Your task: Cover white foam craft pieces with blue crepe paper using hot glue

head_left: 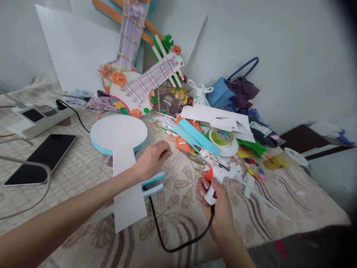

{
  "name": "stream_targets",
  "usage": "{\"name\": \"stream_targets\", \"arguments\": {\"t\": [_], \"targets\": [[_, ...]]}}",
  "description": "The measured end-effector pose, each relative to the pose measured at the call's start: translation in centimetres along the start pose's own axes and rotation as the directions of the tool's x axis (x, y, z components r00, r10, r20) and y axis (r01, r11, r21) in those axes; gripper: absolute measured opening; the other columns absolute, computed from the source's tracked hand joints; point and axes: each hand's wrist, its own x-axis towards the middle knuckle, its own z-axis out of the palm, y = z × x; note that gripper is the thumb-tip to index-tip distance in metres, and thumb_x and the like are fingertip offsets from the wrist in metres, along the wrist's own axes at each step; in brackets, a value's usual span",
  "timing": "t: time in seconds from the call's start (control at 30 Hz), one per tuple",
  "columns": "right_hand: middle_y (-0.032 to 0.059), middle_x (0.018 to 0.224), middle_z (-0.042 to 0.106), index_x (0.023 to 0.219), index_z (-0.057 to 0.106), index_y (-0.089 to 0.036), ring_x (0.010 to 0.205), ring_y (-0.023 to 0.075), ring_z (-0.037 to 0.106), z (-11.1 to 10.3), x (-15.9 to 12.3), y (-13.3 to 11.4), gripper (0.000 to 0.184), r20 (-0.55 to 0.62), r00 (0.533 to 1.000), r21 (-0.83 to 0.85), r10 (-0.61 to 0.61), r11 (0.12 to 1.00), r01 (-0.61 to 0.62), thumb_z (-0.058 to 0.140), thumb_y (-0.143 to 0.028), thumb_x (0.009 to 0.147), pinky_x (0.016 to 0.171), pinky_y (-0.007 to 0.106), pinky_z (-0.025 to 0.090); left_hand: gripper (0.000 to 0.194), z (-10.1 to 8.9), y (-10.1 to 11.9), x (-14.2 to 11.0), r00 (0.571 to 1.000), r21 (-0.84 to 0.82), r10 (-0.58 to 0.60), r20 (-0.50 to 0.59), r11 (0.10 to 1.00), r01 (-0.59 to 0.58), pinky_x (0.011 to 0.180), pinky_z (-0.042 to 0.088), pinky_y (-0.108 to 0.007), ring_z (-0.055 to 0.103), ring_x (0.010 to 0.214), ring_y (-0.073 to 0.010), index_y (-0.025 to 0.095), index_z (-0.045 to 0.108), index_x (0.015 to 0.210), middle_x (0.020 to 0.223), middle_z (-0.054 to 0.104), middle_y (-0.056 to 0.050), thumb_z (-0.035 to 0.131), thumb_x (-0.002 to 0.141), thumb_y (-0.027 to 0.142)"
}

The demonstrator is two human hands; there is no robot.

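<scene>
My right hand (pixel 219 201) is wrapped round a white hot glue gun (pixel 212 194) with an orange trigger. Its black cord (pixel 178 248) loops down and back to the left. Over the neck of a white guitar-shaped cutout (pixel 118 130) with light-blue edges hovers my left hand (pixel 153 158). Its fingers are curled together, and whatever may be in them is hidden. Just below that hand, a small blue-edged forked piece (pixel 153 185) sticks out from the cutout's right side. Scissors (pixel 195 160) with gold handles lie beyond the glue gun.
Paper scraps, a roll of green tape (pixel 222 137) and light-blue strips (pixel 195 136) crowd the right side. A decorated guitar model (pixel 150 80) leans at the back. On the left are a black phone (pixel 41 160), a white power strip (pixel 46 121) and grey cables.
</scene>
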Motion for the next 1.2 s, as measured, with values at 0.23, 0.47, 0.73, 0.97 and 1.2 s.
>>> {"name": "stream_targets", "arguments": {"t": [0.23, 0.47, 0.73, 0.97, 1.2], "targets": [[-0.0047, 0.063, 0.043, 0.071, 0.056, -0.02, 0.049, 0.0075, 0.037, 0.5, -0.2, 0.3, 0.024, 0.037, 0.997, 0.0, 0.069, 0.998, -0.069, 0.071, -0.038, 0.078, 0.038, 0.019, 0.024, 0.011, 0.3, 0.7, 0.3, 0.993, -0.171, -0.116, 0.026, 0.978, 0.119, 0.056, 0.042, -0.022, 0.056, 0.058, -0.0111, 0.016, 0.061, 0.073, 0.063, 0.06, 0.002, 0.061, 0.084, 0.019], [-0.0041, 0.062, 0.043, 0.07, 0.057, -0.019, 0.047, 0.0061, 0.034, 0.7, -0.1, 0.6, 0.027, 0.124, 0.987, 0.043, 0.106, 0.993, -0.112, 0.071, -0.04, 0.08, 0.036, 0.017, 0.02, 0.006, 1.3, 2.1, 0.3, 0.994, -0.361, -0.108, 0.02, 0.926, 0.108, 0.059, 0.047, -0.024, 0.061, 0.061, -0.0111, 0.015, 0.069, 0.082, 0.072, 0.066, -0.001, 0.063, 0.084, 0.017], [-0.0038, 0.056, 0.048, 0.069, 0.057, -0.02, 0.048, 0.0071, 0.038, 1.3, -0.7, 1.4, 0.026, 0.056, 0.997, -0.046, 0.062, 0.997, -0.059, 0.072, -0.037, 0.08, 0.042, 0.018, 0.029, 0.016, 1.4, 2.3, -0.6, 0.998, 0.044, 0.066, -0.022, 0.997, -0.065, 0.063, 0.04, -0.026, 0.053, 0.069, -0.0141, 0.018, 0.051, 0.074, 0.075, 0.056, -0.001, 0.049, 0.088, 0.009], [-0.0054, 0.063, 0.045, 0.073, 0.056, -0.02, 0.05, 0.0063, 0.038, 1.5, 0.1, 0.7, 0.02, -0.013, 0.999, 0.084, 0.032, 0.996, -0.031, 0.072, -0.032, 0.078, 0.039, 0.017, 0.026, 0.019, 1.4, 3.0, -1.5, 0.989, 0.202, 0.148, -0.003, 0.969, -0.145, 0.062, 0.038, -0.028, 0.049, 0.069, -0.0159, 0.019, 0.046, 0.077, 0.076, 0.051, -0.001, 0.041, 0.095, 0.017], [-0.006, 0.064, 0.041, 0.072, 0.061, -0.017, 0.051, 0.0047, 0.038, 1.0, 0.4, 0.4, 0.024, -0.006, 0.994, 0.11, 0.106, 0.988, -0.105, 0.078, -0.033, 0.072, 0.035, 0.014, 0.023, 0.027, -0.6, 0.2, -0.1, 0.996, 0.197, -0.071, -0.048, 0.977, 0.079, 0.064, 0.036, -0.03, 0.048, 0.066, -0.0165, 0.021, 0.038, 0.069, 0.071, 0.046, 0.0, 0.041, 0.096, 0.019]]}}
